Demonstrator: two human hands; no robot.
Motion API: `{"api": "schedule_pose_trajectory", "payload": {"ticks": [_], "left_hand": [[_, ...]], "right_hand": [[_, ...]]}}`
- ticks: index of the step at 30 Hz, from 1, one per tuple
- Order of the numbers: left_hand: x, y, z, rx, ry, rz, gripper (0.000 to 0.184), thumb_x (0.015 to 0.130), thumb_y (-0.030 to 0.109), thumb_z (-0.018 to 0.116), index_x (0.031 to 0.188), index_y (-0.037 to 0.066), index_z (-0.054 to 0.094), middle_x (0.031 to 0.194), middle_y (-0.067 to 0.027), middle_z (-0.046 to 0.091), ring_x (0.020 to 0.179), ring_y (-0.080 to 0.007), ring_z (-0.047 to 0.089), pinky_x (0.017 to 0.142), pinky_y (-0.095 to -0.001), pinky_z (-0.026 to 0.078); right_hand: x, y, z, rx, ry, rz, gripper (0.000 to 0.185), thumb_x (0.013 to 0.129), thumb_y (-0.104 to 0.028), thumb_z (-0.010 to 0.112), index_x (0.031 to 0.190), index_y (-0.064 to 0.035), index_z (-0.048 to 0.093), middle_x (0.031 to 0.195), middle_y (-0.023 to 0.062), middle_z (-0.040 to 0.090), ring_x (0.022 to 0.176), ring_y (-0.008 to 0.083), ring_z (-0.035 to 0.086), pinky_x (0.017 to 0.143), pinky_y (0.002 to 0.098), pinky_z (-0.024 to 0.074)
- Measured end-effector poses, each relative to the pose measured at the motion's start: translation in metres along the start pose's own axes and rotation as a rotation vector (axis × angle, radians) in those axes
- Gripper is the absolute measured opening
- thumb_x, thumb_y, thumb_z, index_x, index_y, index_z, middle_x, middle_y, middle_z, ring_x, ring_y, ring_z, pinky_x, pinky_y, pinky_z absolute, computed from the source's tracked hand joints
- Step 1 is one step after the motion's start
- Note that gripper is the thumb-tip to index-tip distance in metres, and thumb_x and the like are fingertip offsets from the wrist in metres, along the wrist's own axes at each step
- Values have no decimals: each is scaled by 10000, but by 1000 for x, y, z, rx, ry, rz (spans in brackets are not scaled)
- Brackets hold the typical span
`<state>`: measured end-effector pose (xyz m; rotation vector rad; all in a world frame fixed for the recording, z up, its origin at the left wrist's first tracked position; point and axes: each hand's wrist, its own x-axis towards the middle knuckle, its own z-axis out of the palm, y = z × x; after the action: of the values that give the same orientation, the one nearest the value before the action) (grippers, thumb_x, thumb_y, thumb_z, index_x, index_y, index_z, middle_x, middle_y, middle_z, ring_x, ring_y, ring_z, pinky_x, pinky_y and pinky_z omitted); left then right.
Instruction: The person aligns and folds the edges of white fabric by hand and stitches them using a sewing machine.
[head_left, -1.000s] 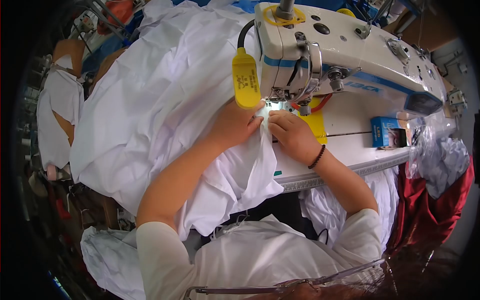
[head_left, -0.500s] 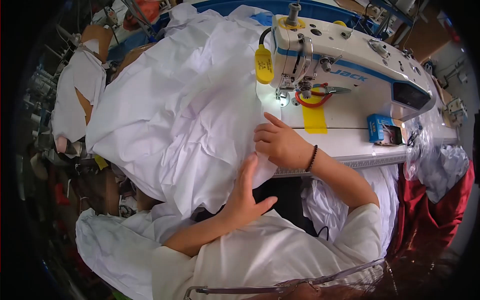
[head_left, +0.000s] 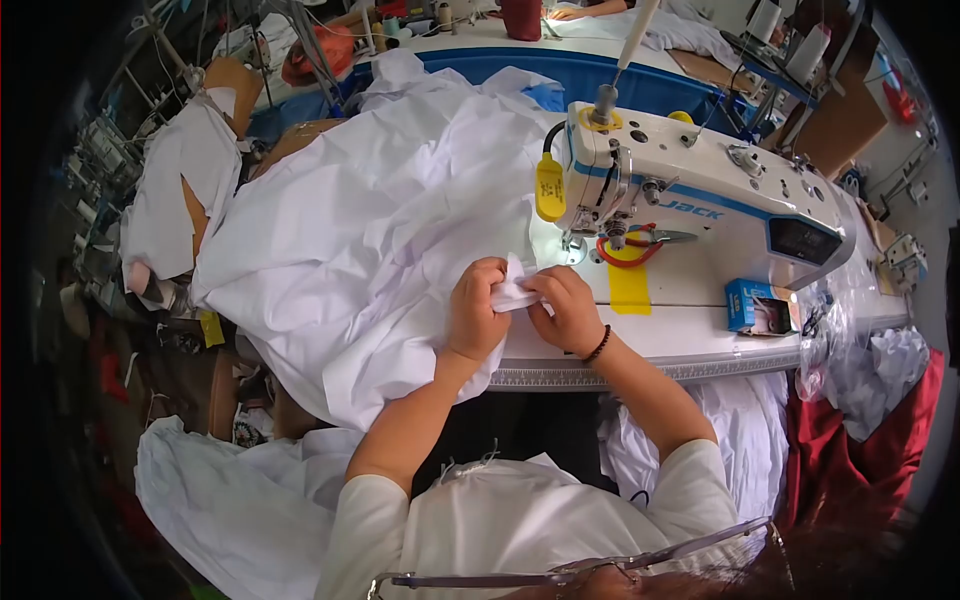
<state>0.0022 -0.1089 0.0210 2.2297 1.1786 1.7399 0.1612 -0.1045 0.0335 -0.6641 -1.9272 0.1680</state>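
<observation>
A large heap of white fabric spreads across the left of the sewing table. Both hands pinch one edge of it, just in front of the sewing machine. My left hand is closed on the cloth from the left. Close beside it, my right hand, with a dark beaded bracelet at the wrist, is closed on the same folded bit. A lit spot marks the needle area, slightly above and right of the fingers. Red-handled scissors lie on the machine bed behind my right hand.
Yellow tape is stuck on the bed. A small blue box stands to the right. A ruler strip runs along the table's front edge. Red cloth hangs at right; a blue bin lies behind. Another person's hand shows at the far table.
Both hands have come together and lifted a folded edge of the white fabric between their fingers. Before, they lay on or beside the cloth, fingers more extended. The camera view has tilted upward.
</observation>
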Motion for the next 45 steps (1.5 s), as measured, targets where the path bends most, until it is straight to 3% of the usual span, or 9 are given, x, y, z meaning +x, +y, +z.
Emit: {"api": "schedule_pose_trajectory", "payload": {"ticks": [8, 13, 15, 17, 18, 27, 30, 35, 45], "left_hand": [[17, -3, 7, 84, -1, -85, 263, 712, 24, 676, 950, 60, 569, 774, -117, 607, 715, -326, 600, 629, -400, 480], [18, -3, 8, -79, -104, -192, 271, 702, 20, 705, 958, 47, 621, 803, -110, 648, 725, -274, 638, 648, -343, 503], [13, -3, 10, -181, -124, -263, 278, 703, 20, 717, 966, 44, 631, 821, -105, 661, 738, -248, 651, 659, -318, 507], [9, -2, 13, -280, -104, -369, 241, 749, 23, 722, 974, 23, 635, 840, -40, 659, 763, -102, 597, 693, -254, 487], [8, -1, 14, -281, -111, -372, 241, 749, 23, 722, 974, 23, 635, 840, -40, 659, 763, -102, 597, 693, -254, 487], [6, 4, 15, -284, -185, -409, 202, 763, 16, 719, 938, 35, 620, 794, -17, 627, 718, -92, 565, 665, -240, 465], [5, 8, 13, -325, -150, -571, 243, 740, 0, 727, 958, 43, 627, 780, -31, 620, 697, -105, 565, 659, -238, 460], [12, 8, 12, -153, -162, -170, 348, 700, -7, 739, 1023, 66, 632, 853, -90, 665, 760, -195, 647, 710, -279, 500], [8, 9, 13, -198, -147, -314, 315, 707, -10, 750, 983, 47, 610, 847, -72, 661, 762, -164, 635, 707, -272, 496]], "right_hand": [[-4, 4, 8, -94, -34, -158, 270, 620, 36, 637, 873, -43, 582, 814, 81, 587, 705, 273, 579, 614, 366, 482], [-6, 9, 6, -12, -73, -133, 180, 689, -4, 643, 856, -38, 583, 822, 93, 586, 713, 281, 587, 629, 356, 490], [-6, 8, 1, 255, -4, 148, 122, 799, -52, 641, 894, -24, 570, 813, 91, 585, 701, 230, 605, 635, 306, 492], [-8, 7, 9, 561, 147, 653, 172, 889, -149, 628, 962, -12, 554, 809, 72, 586, 700, 147, 605, 641, 255, 487], [-6, 13, 9, 702, 119, 708, 216, 921, -190, 609, 1022, -11, 541, 806, 33, 583, 707, 78, 583, 625, 220, 481], [-1, 19, 2, 984, 63, 910, 127, 960, -159, 545, 943, -34, 533, 722, -3, 538, 560, 56, 478, 505, 195, 381], [3, 16, 0, 943, 73, 956, 137, 963, -166, 536, 911, -40, 528, 687, -7, 522, 528, 53, 458, 478, 198, 360], [4, 16, -1, 929, 35, 979, 171, 975, -195, 515, 909, -37, 526, 669, -14, 508, 525, 51, 456, 475, 198, 363], [2, 17, -3, 1008, 36, 953, 158, 960, -189, 539, 968, -32, 550, 741, -15, 529, 572, 51, 476, 524, 195, 391]]}}
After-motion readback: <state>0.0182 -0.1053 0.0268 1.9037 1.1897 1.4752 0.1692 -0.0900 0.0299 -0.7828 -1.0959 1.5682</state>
